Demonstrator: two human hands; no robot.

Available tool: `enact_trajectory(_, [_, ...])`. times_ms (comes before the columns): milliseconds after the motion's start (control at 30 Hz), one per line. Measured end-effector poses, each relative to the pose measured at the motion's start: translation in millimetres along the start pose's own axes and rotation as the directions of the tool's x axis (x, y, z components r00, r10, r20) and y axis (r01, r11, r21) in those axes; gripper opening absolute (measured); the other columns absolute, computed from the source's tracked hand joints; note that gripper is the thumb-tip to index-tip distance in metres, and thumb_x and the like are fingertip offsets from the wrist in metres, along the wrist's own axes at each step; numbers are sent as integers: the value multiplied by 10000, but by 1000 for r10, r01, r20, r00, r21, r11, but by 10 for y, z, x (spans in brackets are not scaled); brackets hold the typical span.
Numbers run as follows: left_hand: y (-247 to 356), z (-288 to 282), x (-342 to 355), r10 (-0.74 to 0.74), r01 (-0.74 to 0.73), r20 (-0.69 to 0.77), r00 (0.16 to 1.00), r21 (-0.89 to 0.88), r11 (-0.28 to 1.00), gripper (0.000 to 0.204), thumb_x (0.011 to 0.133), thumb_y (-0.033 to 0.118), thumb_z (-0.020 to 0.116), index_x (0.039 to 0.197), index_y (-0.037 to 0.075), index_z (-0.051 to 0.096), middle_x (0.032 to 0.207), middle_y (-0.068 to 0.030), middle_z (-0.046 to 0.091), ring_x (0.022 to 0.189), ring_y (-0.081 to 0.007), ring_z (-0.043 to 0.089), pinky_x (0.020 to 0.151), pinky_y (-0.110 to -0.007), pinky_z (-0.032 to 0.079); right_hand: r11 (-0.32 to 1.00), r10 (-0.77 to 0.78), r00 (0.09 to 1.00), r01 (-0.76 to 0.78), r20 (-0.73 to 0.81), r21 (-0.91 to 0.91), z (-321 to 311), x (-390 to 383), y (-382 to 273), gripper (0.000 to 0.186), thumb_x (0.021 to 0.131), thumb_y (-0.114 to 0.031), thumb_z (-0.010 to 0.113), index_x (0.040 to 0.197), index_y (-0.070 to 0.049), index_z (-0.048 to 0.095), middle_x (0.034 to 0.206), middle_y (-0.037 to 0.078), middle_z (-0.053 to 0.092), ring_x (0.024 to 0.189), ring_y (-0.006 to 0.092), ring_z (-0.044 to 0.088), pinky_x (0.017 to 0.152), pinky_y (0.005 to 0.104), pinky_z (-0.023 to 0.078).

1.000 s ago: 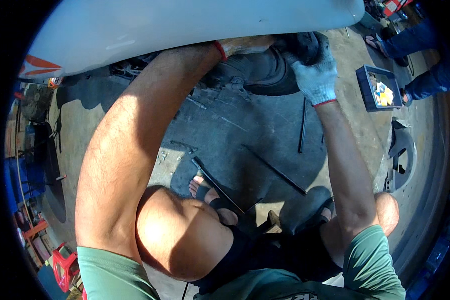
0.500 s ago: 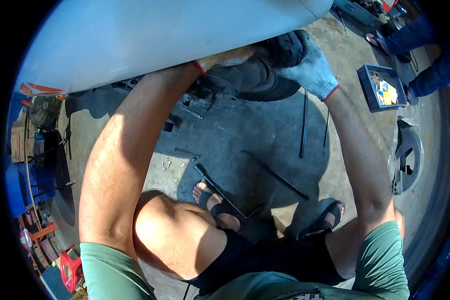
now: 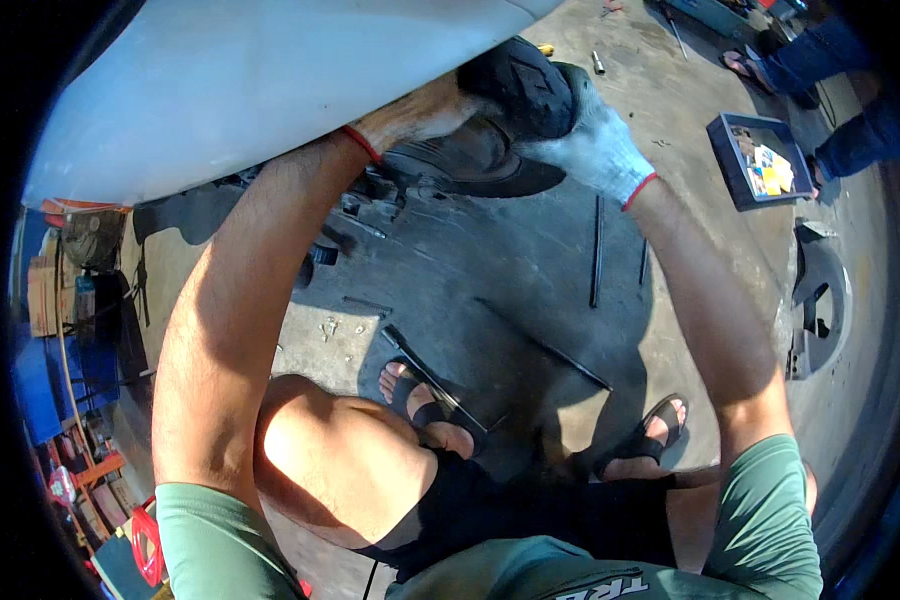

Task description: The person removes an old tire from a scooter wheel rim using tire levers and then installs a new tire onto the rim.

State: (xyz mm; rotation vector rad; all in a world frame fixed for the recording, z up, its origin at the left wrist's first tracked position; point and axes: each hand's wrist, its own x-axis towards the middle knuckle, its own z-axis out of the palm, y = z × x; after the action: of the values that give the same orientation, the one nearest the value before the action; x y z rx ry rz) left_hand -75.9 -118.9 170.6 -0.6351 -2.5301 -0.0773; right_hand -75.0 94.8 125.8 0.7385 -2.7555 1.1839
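You're shifting the black rounded part (image 3: 518, 88) leftward, baring more; your right hand (image 3: 592, 150) is clasping it; left hand (image 3: 420, 110), I cannot tell.

A dark tray (image 3: 731, 170) holds white-and-yellow packets (image 3: 771, 174).

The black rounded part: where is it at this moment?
In the head view, the black rounded part is near the top, just right of centre, between the left hand and right hand, beside the pale panel.
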Motion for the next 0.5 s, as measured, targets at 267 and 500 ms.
enact_trajectory(267, [-95,-78,-134,-43,43,5,999,9,999,486,793,427,715,1110,60,677,1037,-174,682,947,-339,656,821,-472,524,865,381,868,-213,318,-455,978,-2401,692,467,752,-308,709,1062,1,547,1037,199,598,985,370,605,859,443,510])
enact_trajectory(500, [-56,39,-59,-117,142,173,978,-136,981,606,750,426,741,1188,23,624,1081,-212,664,985,-380,647,858,-486,521,759,482,764,-119,429,-640,1146,-3572,969,296,789,-172,579,1019,12,552,945,225,643,924,351,647,762,441,532])
